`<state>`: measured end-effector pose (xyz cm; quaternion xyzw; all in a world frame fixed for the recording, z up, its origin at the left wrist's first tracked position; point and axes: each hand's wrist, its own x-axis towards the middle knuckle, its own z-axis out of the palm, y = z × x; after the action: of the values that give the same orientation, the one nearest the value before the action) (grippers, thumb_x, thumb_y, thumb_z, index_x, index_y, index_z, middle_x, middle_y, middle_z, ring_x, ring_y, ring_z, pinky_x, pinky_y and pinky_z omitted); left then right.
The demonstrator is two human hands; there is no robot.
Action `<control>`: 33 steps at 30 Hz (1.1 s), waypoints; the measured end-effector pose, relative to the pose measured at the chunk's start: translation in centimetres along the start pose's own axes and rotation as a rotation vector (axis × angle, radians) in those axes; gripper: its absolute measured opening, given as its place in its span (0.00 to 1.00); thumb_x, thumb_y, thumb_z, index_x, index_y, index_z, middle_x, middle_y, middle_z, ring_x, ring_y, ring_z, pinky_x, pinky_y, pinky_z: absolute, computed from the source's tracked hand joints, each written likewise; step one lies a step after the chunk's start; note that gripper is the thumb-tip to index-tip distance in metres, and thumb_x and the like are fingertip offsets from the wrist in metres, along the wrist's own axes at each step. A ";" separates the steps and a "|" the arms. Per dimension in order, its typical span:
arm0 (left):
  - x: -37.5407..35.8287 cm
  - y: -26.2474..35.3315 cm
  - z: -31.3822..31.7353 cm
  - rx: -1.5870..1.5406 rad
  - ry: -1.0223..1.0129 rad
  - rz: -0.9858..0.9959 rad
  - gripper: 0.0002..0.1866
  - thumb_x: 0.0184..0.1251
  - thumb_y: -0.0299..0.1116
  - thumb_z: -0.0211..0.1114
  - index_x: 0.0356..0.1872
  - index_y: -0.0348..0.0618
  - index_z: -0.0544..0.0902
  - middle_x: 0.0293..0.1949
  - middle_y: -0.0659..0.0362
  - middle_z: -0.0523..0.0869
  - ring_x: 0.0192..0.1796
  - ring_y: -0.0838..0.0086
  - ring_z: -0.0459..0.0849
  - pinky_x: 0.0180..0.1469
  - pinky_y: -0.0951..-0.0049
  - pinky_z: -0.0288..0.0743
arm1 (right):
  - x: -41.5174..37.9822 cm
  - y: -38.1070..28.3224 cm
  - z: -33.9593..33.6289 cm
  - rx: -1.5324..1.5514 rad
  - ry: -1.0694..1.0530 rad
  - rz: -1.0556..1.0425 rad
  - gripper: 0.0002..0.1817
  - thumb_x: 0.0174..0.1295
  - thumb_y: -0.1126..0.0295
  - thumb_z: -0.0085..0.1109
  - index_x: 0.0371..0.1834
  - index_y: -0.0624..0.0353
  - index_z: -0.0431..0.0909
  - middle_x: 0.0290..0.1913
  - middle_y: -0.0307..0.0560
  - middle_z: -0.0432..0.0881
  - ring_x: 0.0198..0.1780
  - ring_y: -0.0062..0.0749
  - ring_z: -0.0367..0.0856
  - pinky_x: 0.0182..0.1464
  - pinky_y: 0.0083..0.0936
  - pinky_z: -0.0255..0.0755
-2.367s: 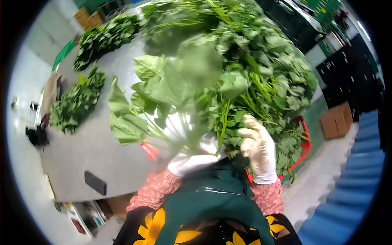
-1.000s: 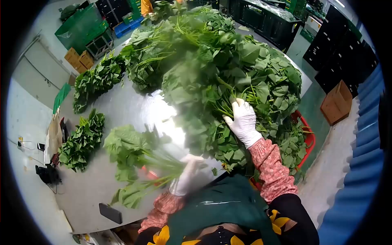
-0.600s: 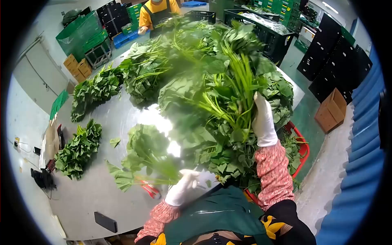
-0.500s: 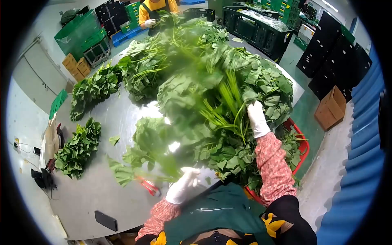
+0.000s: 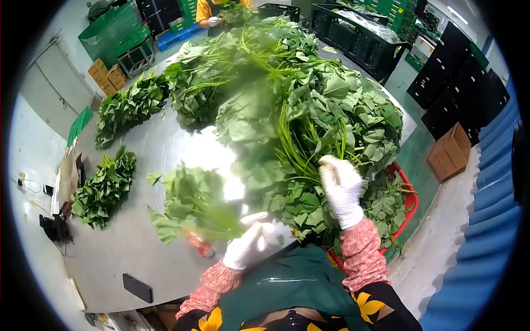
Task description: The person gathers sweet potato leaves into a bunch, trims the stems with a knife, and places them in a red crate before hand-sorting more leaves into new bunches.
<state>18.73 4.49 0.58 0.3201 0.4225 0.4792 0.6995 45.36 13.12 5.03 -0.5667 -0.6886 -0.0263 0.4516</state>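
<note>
My left hand (image 5: 248,243), in a white glove, is closed round the stems of a small bunch of leafy greens (image 5: 190,201), whose leaves spread left over the metal table. My right hand (image 5: 341,190), also gloved, has its fingers curled at the green stems (image 5: 292,140) on the near side of a large heap of leafy greens (image 5: 353,105). Its fingertips pinch at these stems; exactly which ones they hold is partly hidden. A red-handled tool (image 5: 200,244) lies on the table beside the left-hand bunch. Part of the heap's middle looks blurred.
Bunched greens (image 5: 105,187) lie on the table (image 5: 105,265) at left, with a dark phone (image 5: 137,288) near its front edge. A red basket (image 5: 409,201) of greens stands by my right arm. Across the table, a person (image 5: 208,11) handles greens near dark crates (image 5: 353,41).
My right hand has moved down and a little left, its fingers now curled at the stems. My left hand keeps its bunch and has shifted only slightly. The view has tilted a little.
</note>
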 end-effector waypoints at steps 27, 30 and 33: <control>-0.1 0.4 -1.7 -0.043 -0.032 0.011 0.12 0.76 0.30 0.58 0.53 0.34 0.79 0.30 0.56 0.85 0.18 0.83 0.68 0.24 0.82 0.65 | -4.2 -0.8 -1.4 -0.147 -0.501 -0.209 0.22 0.53 0.83 0.55 0.53 0.54 0.81 0.49 0.49 0.83 0.56 0.43 0.80 0.65 0.44 0.69; 0.1 0.4 -1.7 -0.050 -0.019 0.022 0.11 0.76 0.30 0.58 0.52 0.34 0.79 0.31 0.56 0.85 0.18 0.84 0.68 0.24 0.82 0.64 | -6.4 -2.3 -1.4 -0.150 -0.626 -0.341 0.25 0.51 0.81 0.58 0.55 0.52 0.81 0.52 0.47 0.83 0.58 0.40 0.80 0.67 0.44 0.67; 0.0 0.3 -1.8 -0.018 0.033 0.018 0.11 0.76 0.30 0.58 0.52 0.35 0.79 0.31 0.56 0.85 0.17 0.84 0.68 0.23 0.82 0.63 | -5.7 -1.8 -3.3 0.083 -0.491 -0.228 0.26 0.48 0.83 0.57 0.53 0.54 0.83 0.50 0.47 0.86 0.49 0.42 0.85 0.53 0.34 0.78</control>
<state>16.96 4.70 0.03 0.3094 0.4268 0.4945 0.6911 45.57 6.31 4.14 -0.4560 -0.8373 0.0894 0.2880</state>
